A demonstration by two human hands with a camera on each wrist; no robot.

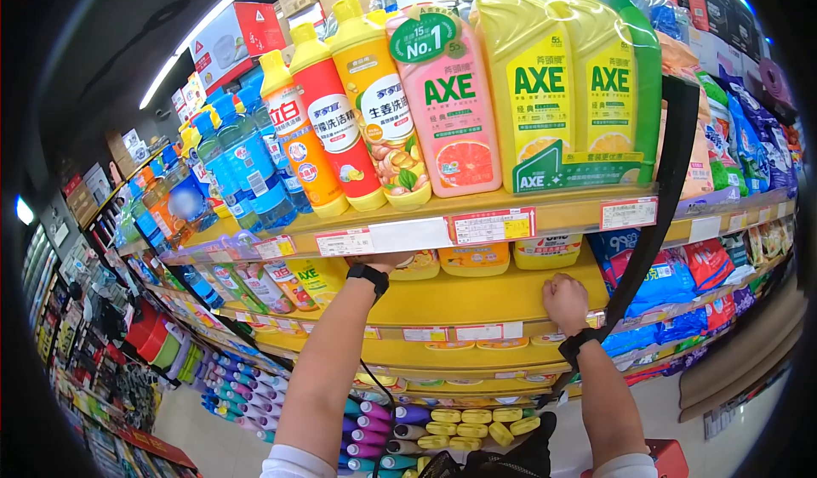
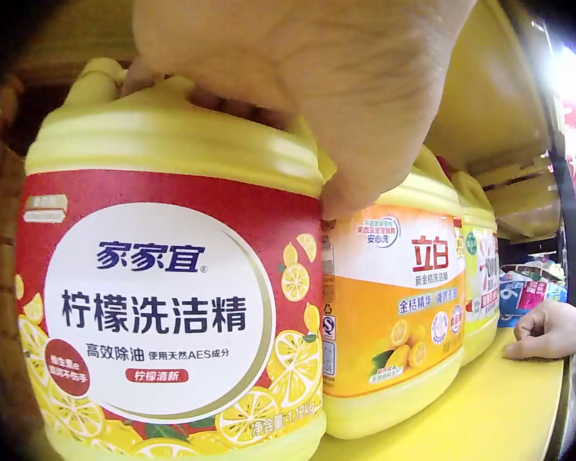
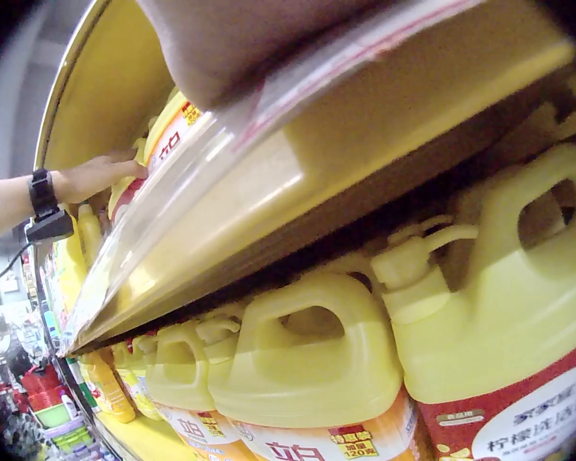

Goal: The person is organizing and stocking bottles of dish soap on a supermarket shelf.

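Observation:
On the yellow middle shelf (image 1: 477, 295), my left hand (image 2: 326, 86) grips the top handle of a dish soap jug (image 2: 173, 298). That jug is yellow with a red lemon label, and the hand covers most of its handle. Beside it stand an orange-labelled jug (image 2: 394, 298) and, farther along, a third yellow jug (image 2: 477, 259). In the head view the upper shelf partly hides my left hand and the jug tops. My right hand (image 1: 566, 301) rests on the same shelf near its right end, fingers curled and holding nothing.
Tall dish soap bottles (image 1: 447, 112) line the upper shelf (image 1: 408, 223) over my hands. A black upright post (image 1: 672, 155) stands right of my right hand. More jugs (image 3: 307, 355) sit on the shelf below. Bottles (image 1: 374, 431) stand lower, near the floor.

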